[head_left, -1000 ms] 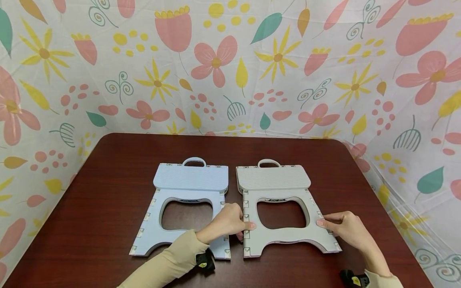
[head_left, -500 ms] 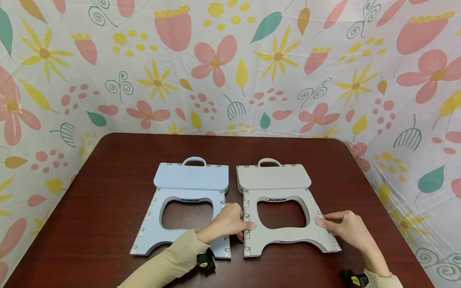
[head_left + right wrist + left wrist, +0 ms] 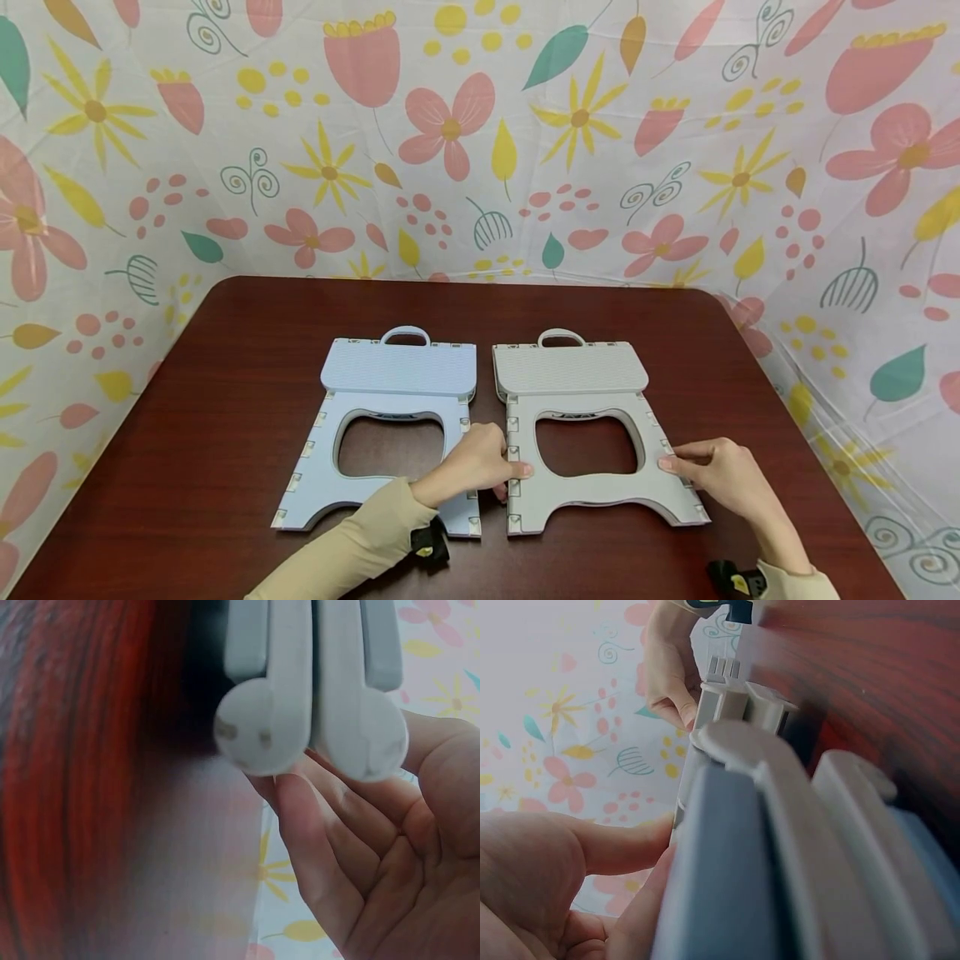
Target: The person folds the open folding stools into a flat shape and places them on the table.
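A pale grey folding step stool [image 3: 570, 371] lies folded flat on the table, its carry loop at the far end. My left hand [image 3: 476, 458] pinches its left side, thumb on the top face and the other fingers at the edge. At the opposite side my right hand [image 3: 723, 479] holds the stool with its thumb on top; in the right wrist view its fingers [image 3: 300, 825] reach below the stool's edge. A light blue folding step stool [image 3: 397, 371], also folded flat, lies to the left, partly hidden under my left forearm.
Both stools rest on a dark red-brown wooden table [image 3: 247, 375], with a narrow gap between them. A white cloth [image 3: 450, 225] with flower and leaf prints hangs behind the table and at its sides.
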`<state>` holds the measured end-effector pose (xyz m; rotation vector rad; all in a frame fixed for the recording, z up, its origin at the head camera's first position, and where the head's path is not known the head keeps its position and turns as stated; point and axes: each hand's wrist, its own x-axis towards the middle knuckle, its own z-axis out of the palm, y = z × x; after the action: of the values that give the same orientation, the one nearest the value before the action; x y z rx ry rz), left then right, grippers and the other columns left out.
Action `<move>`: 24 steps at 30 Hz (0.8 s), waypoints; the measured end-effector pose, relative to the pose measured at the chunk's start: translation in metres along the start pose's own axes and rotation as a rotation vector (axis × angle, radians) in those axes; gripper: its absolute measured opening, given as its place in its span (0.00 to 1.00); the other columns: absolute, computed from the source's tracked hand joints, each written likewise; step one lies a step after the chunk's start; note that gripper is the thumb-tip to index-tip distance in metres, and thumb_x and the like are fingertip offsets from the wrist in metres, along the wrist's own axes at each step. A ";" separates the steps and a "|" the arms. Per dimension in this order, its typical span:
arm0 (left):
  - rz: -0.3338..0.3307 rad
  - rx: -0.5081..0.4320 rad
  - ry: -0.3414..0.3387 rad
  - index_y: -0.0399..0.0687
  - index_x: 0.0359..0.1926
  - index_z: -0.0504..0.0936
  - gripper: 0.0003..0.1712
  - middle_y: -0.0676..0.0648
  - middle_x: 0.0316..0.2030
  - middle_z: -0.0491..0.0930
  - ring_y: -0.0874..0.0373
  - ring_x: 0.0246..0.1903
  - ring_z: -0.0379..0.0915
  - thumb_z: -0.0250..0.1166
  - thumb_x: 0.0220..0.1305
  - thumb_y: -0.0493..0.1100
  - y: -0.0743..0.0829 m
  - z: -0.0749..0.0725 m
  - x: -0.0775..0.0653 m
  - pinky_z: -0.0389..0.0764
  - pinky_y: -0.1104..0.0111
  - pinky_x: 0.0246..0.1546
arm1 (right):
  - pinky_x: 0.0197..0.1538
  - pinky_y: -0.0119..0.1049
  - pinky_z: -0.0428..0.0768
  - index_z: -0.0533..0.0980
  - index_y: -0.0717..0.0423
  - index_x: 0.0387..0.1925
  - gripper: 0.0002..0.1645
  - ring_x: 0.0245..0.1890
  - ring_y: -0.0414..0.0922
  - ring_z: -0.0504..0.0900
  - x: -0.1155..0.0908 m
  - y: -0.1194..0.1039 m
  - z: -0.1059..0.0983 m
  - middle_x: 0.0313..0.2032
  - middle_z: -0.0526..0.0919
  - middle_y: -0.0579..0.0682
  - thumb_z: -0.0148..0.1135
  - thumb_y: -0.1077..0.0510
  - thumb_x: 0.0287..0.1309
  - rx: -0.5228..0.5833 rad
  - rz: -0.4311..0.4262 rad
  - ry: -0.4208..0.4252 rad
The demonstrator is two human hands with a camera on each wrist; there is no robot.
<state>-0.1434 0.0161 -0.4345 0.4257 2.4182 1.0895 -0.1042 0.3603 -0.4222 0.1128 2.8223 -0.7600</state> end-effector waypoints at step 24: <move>0.008 -0.027 -0.041 0.43 0.12 0.76 0.22 0.48 0.06 0.77 0.62 0.09 0.76 0.72 0.57 0.47 0.001 0.002 0.001 0.70 0.73 0.16 | 0.27 0.34 0.75 0.84 0.60 0.44 0.30 0.23 0.37 0.80 0.002 -0.001 -0.001 0.31 0.88 0.52 0.68 0.39 0.53 -0.044 -0.001 -0.019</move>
<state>-0.1435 0.0183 -0.4351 0.4446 2.3655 1.1055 -0.1066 0.3598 -0.4211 0.0973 2.8191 -0.6955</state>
